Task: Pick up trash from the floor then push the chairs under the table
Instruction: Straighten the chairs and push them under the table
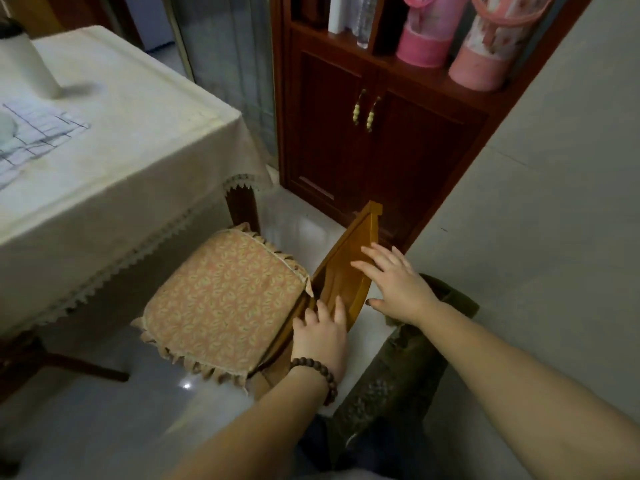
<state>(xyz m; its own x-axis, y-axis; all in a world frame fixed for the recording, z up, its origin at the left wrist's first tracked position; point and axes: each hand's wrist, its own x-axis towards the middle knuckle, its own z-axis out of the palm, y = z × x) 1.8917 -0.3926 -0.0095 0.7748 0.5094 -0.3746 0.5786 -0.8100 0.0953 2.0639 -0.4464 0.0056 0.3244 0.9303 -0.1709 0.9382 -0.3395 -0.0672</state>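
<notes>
At lower centre of the frame, the wooden chair back is touched by both hands, the right hand laid flat with fingers spread, the left hand loosely curled over its lower edge beside the cushioned seat, which is partly tucked under the cloth-covered table.

dark wood cabinet against far wall, two pink cylindrical bags on its shelf, white cylinder near checked cloth
</notes>
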